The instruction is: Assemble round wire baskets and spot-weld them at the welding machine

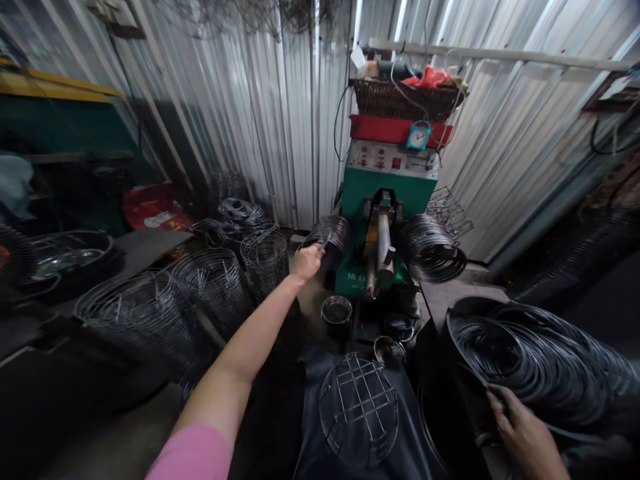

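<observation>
Step in hand, as I judge it: picking up wire rings for the round wire grid (359,403), which lies on the dark apron (317,387) over the person's lap. Left arm is stretched forward; left hand (306,261) is at the near edge of the left ring stack (337,243), beside the green machine (360,183). Its fingers look drawn together — cannot tell whether they pinch a ring. Right hand (523,427) is low at the right, by the edge of the large ring coil (500,363); its fingers are bent, but whether they grip a wire cannot be told. Another ring stack (433,250) is on the machine's other side. Judgement: the next move calls for a thumb-and-finger pinch on a single ring, parted cleanly from its neighbours — the rings sit close and could snag. Neither hand touches the grid.
</observation>
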The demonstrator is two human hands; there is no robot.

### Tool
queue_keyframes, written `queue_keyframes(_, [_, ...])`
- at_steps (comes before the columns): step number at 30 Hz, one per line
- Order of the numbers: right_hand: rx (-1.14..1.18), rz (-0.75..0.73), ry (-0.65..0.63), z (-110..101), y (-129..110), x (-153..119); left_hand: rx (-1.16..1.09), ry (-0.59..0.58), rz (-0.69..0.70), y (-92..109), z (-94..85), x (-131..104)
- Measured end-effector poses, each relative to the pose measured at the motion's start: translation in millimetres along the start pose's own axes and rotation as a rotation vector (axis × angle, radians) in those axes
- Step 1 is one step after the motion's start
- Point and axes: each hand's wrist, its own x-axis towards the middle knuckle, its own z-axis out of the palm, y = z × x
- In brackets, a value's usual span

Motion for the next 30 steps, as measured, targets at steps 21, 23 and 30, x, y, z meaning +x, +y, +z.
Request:
queue_keyframes(21, [0.721, 0.256, -0.267, 158, -90, -14, -1.204, -0.943, -1.017, -21, 72.0, -279])
queue_keyframes(23, [0.738, 0.291, -0.235, 163, -85, -24, -1.228, -0.881, -1.026, -17, 74.5, -273])
queue_keyframes(30, [0.827, 0.433, -0.096, 156, -93, -64, -1.177, -0.861, -0.774, -20, 84.1, -243])
